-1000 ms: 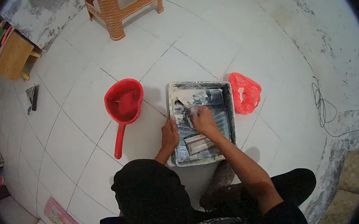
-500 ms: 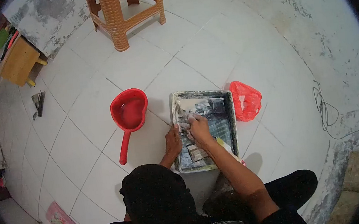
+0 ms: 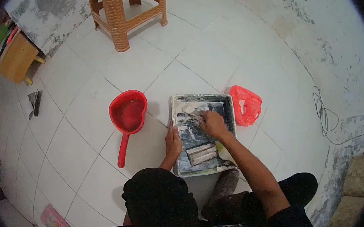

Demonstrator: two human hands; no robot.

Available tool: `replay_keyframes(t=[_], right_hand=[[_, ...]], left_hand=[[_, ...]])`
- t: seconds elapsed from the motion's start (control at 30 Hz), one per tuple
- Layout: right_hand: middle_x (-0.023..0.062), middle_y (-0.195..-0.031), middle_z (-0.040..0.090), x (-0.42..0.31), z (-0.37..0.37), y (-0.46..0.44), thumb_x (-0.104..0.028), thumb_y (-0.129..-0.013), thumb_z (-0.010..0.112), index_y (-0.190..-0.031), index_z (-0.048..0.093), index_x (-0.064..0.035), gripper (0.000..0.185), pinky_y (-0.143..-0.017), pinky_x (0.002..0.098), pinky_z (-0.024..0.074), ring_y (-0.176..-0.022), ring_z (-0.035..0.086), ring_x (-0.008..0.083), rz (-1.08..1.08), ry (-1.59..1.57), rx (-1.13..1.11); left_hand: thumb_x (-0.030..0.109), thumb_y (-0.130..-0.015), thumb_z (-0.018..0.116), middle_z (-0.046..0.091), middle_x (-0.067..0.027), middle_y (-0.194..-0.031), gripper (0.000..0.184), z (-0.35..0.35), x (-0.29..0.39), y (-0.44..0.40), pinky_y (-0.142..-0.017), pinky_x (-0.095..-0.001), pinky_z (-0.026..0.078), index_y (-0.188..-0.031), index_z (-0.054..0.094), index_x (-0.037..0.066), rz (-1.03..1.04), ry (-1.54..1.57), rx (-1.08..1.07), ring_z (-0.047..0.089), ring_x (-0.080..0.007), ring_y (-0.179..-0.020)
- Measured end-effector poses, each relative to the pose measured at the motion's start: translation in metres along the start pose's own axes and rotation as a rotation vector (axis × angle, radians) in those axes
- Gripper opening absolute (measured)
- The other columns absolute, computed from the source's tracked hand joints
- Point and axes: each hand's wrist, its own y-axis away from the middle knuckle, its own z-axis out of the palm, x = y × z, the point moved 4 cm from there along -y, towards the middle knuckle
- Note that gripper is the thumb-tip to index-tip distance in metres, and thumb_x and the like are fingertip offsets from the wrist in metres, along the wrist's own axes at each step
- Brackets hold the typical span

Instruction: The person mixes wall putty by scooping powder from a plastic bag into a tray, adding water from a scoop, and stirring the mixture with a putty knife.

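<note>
A dark, paste-smeared paint tray (image 3: 174, 114) lies on the floor in front of me. My left hand (image 3: 174, 142) grips its left rim, fingers along the side wall. Inside the tray, my right hand (image 3: 213, 123) is closed with its fingertips down in the white paste (image 3: 195, 108). Whether those fingers hold a small tool is hidden. A rectangular block with pale ridges (image 3: 203, 154) lies in the near part of the tray, below my right hand. Something yellowish (image 3: 219, 146) shows partly beside the block, near my right forearm.
Left of the tray stands a red dipper (image 3: 128, 112) with liquid in it. A red plastic bag (image 3: 247, 105) sits at the right. Farther off are a brown woven-pattern stool (image 3: 118, 23), a small wooden stool (image 3: 18, 57), a scraper-like tool (image 3: 35, 102) and a loose wire (image 3: 322, 115).
My right hand has moved right and slightly up across the paste, uncovering the ridged block. My left hand stays at the rim. The view has shifted slightly.
</note>
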Motion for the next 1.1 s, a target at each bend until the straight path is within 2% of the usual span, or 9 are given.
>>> replay_keyframes(t=[0.13, 0.27, 0.33, 0.47, 0.57, 0.63, 0.87, 0.97, 1.1], right_hand=[[0.0223, -0.085, 0.068, -0.001, 0.015, -0.01, -0.023, -0.084, 0.066, -0.109, 0.069, -0.006, 0.03, -0.072, 0.0511, 0.0537, -0.08, 0.067, 0.0422, -0.158, 0.133, -0.202], [0.0214, -0.083, 0.069, -0.01, -0.005, -0.023, -0.021, -0.079, 0.068, -0.107, 0.067, -0.0054, 0.032, -0.072, 0.0515, 0.0539, -0.079, 0.066, 0.0433, -0.16, 0.242, -0.316], [0.0209, -0.079, 0.068, -0.007, -0.017, -0.033, -0.019, -0.074, 0.069, -0.103, 0.066, -0.0026, 0.033, -0.072, 0.0514, 0.0547, -0.078, 0.067, 0.0439, -0.26, 0.057, -0.162], [0.0209, -0.076, 0.068, -0.03, -0.024, -0.076, -0.017, -0.071, 0.07, -0.091, 0.067, -0.0004, 0.026, -0.072, 0.0508, 0.0556, -0.076, 0.068, 0.0429, -0.295, 0.25, -0.121], [0.0214, -0.082, 0.07, -0.057, -0.041, -0.084, -0.013, -0.069, 0.07, -0.084, 0.07, -0.0015, 0.019, -0.074, 0.0472, 0.0566, -0.084, 0.071, 0.0371, -0.262, 0.384, -0.352], [0.0201, -0.079, 0.07, -0.054, -0.042, -0.073, -0.012, -0.066, 0.07, -0.085, 0.071, -0.004, 0.021, -0.071, 0.0462, 0.0567, -0.08, 0.071, 0.0371, -0.351, 0.417, -0.298], [0.018, -0.077, 0.069, -0.022, -0.013, -0.061, -0.018, -0.069, 0.071, -0.088, 0.072, -0.009, 0.021, -0.07, 0.0485, 0.0547, -0.078, 0.07, 0.0354, -0.353, 0.322, -0.175], [0.0174, -0.072, 0.067, -0.006, -0.01, -0.052, -0.017, -0.078, 0.067, -0.1, 0.074, -0.0144, 0.023, -0.065, 0.0497, 0.0525, -0.072, 0.067, 0.038, -0.428, 0.261, -0.11], [0.0173, -0.079, 0.069, 0.029, -0.033, -0.035, -0.028, -0.085, 0.069, -0.109, 0.074, -0.0179, 0.026, -0.068, 0.0474, 0.0532, -0.076, 0.067, 0.0379, -0.209, 0.148, -0.162]], left_hand=[[0.037, -0.109, 0.031, 0.052, -0.0273, -0.139, 0.053, -0.002, 0.024, -0.001, -0.104, -0.044, 0.041, -0.149, 0.037, 0.002, 0.07, 0.07, 0.144, 0.054, -0.0417, -0.125], [0.033, -0.109, 0.033, 0.055, -0.0282, -0.135, 0.049, -0.006, 0.021, -0.004, -0.103, -0.0447, 0.042, -0.146, 0.041, 0.002, 0.143, 0.032, 0.175, 0.055, -0.0426, -0.123], [0.033, -0.108, 0.031, 0.055, -0.0308, -0.131, 0.05, -0.004, 0.014, -0.005, -0.107, -0.0441, 0.04, -0.141, 0.045, -0.002, 0.055, -0.052, 0.032, 0.053, -0.0445, -0.124], [0.033, -0.109, 0.03, 0.06, -0.0313, -0.123, 0.05, -0.006, 0.016, -0.004, -0.103, -0.0449, 0.043, -0.138, 0.048, -0.003, 0.117, -0.059, 0.083, 0.057, -0.046, -0.117], [0.029, -0.108, 0.036, 0.063, -0.0336, -0.097, 0.043, -0.003, 0.011, -0.005, -0.078, -0.0508, 0.048, -0.138, 0.049, 0.001, 0.229, -0.01, 0.134, 0.062, -0.0508, -0.09], [0.03, -0.108, 0.036, 0.063, -0.0335, -0.098, 0.044, -0.002, 0.004, -0.004, -0.078, -0.0509, 0.048, -0.138, 0.049, 0.001, 0.228, -0.012, 0.136, 0.062, -0.0507, -0.091], [0.034, -0.108, 0.032, 0.063, -0.0331, -0.11, 0.048, -0.004, 0.014, -0.003, -0.09, -0.0513, 0.047, -0.14, 0.047, 0.002, 0.158, -0.005, 0.09, 0.06, -0.0501, -0.107], [0.033, -0.108, 0.032, 0.062, -0.0319, -0.117, 0.047, -0.005, 0.012, -0.003, -0.094, -0.0506, 0.046, -0.14, 0.048, 0.003, 0.181, -0.031, 0.107, 0.058, -0.0496, -0.112], [0.033, -0.108, 0.032, 0.062, -0.0312, -0.119, 0.046, -0.006, 0.016, -0.002, -0.094, -0.0503, 0.046, -0.138, 0.049, 0.002, 0.192, 0.012, 0.12, 0.057, -0.0494, -0.113]])
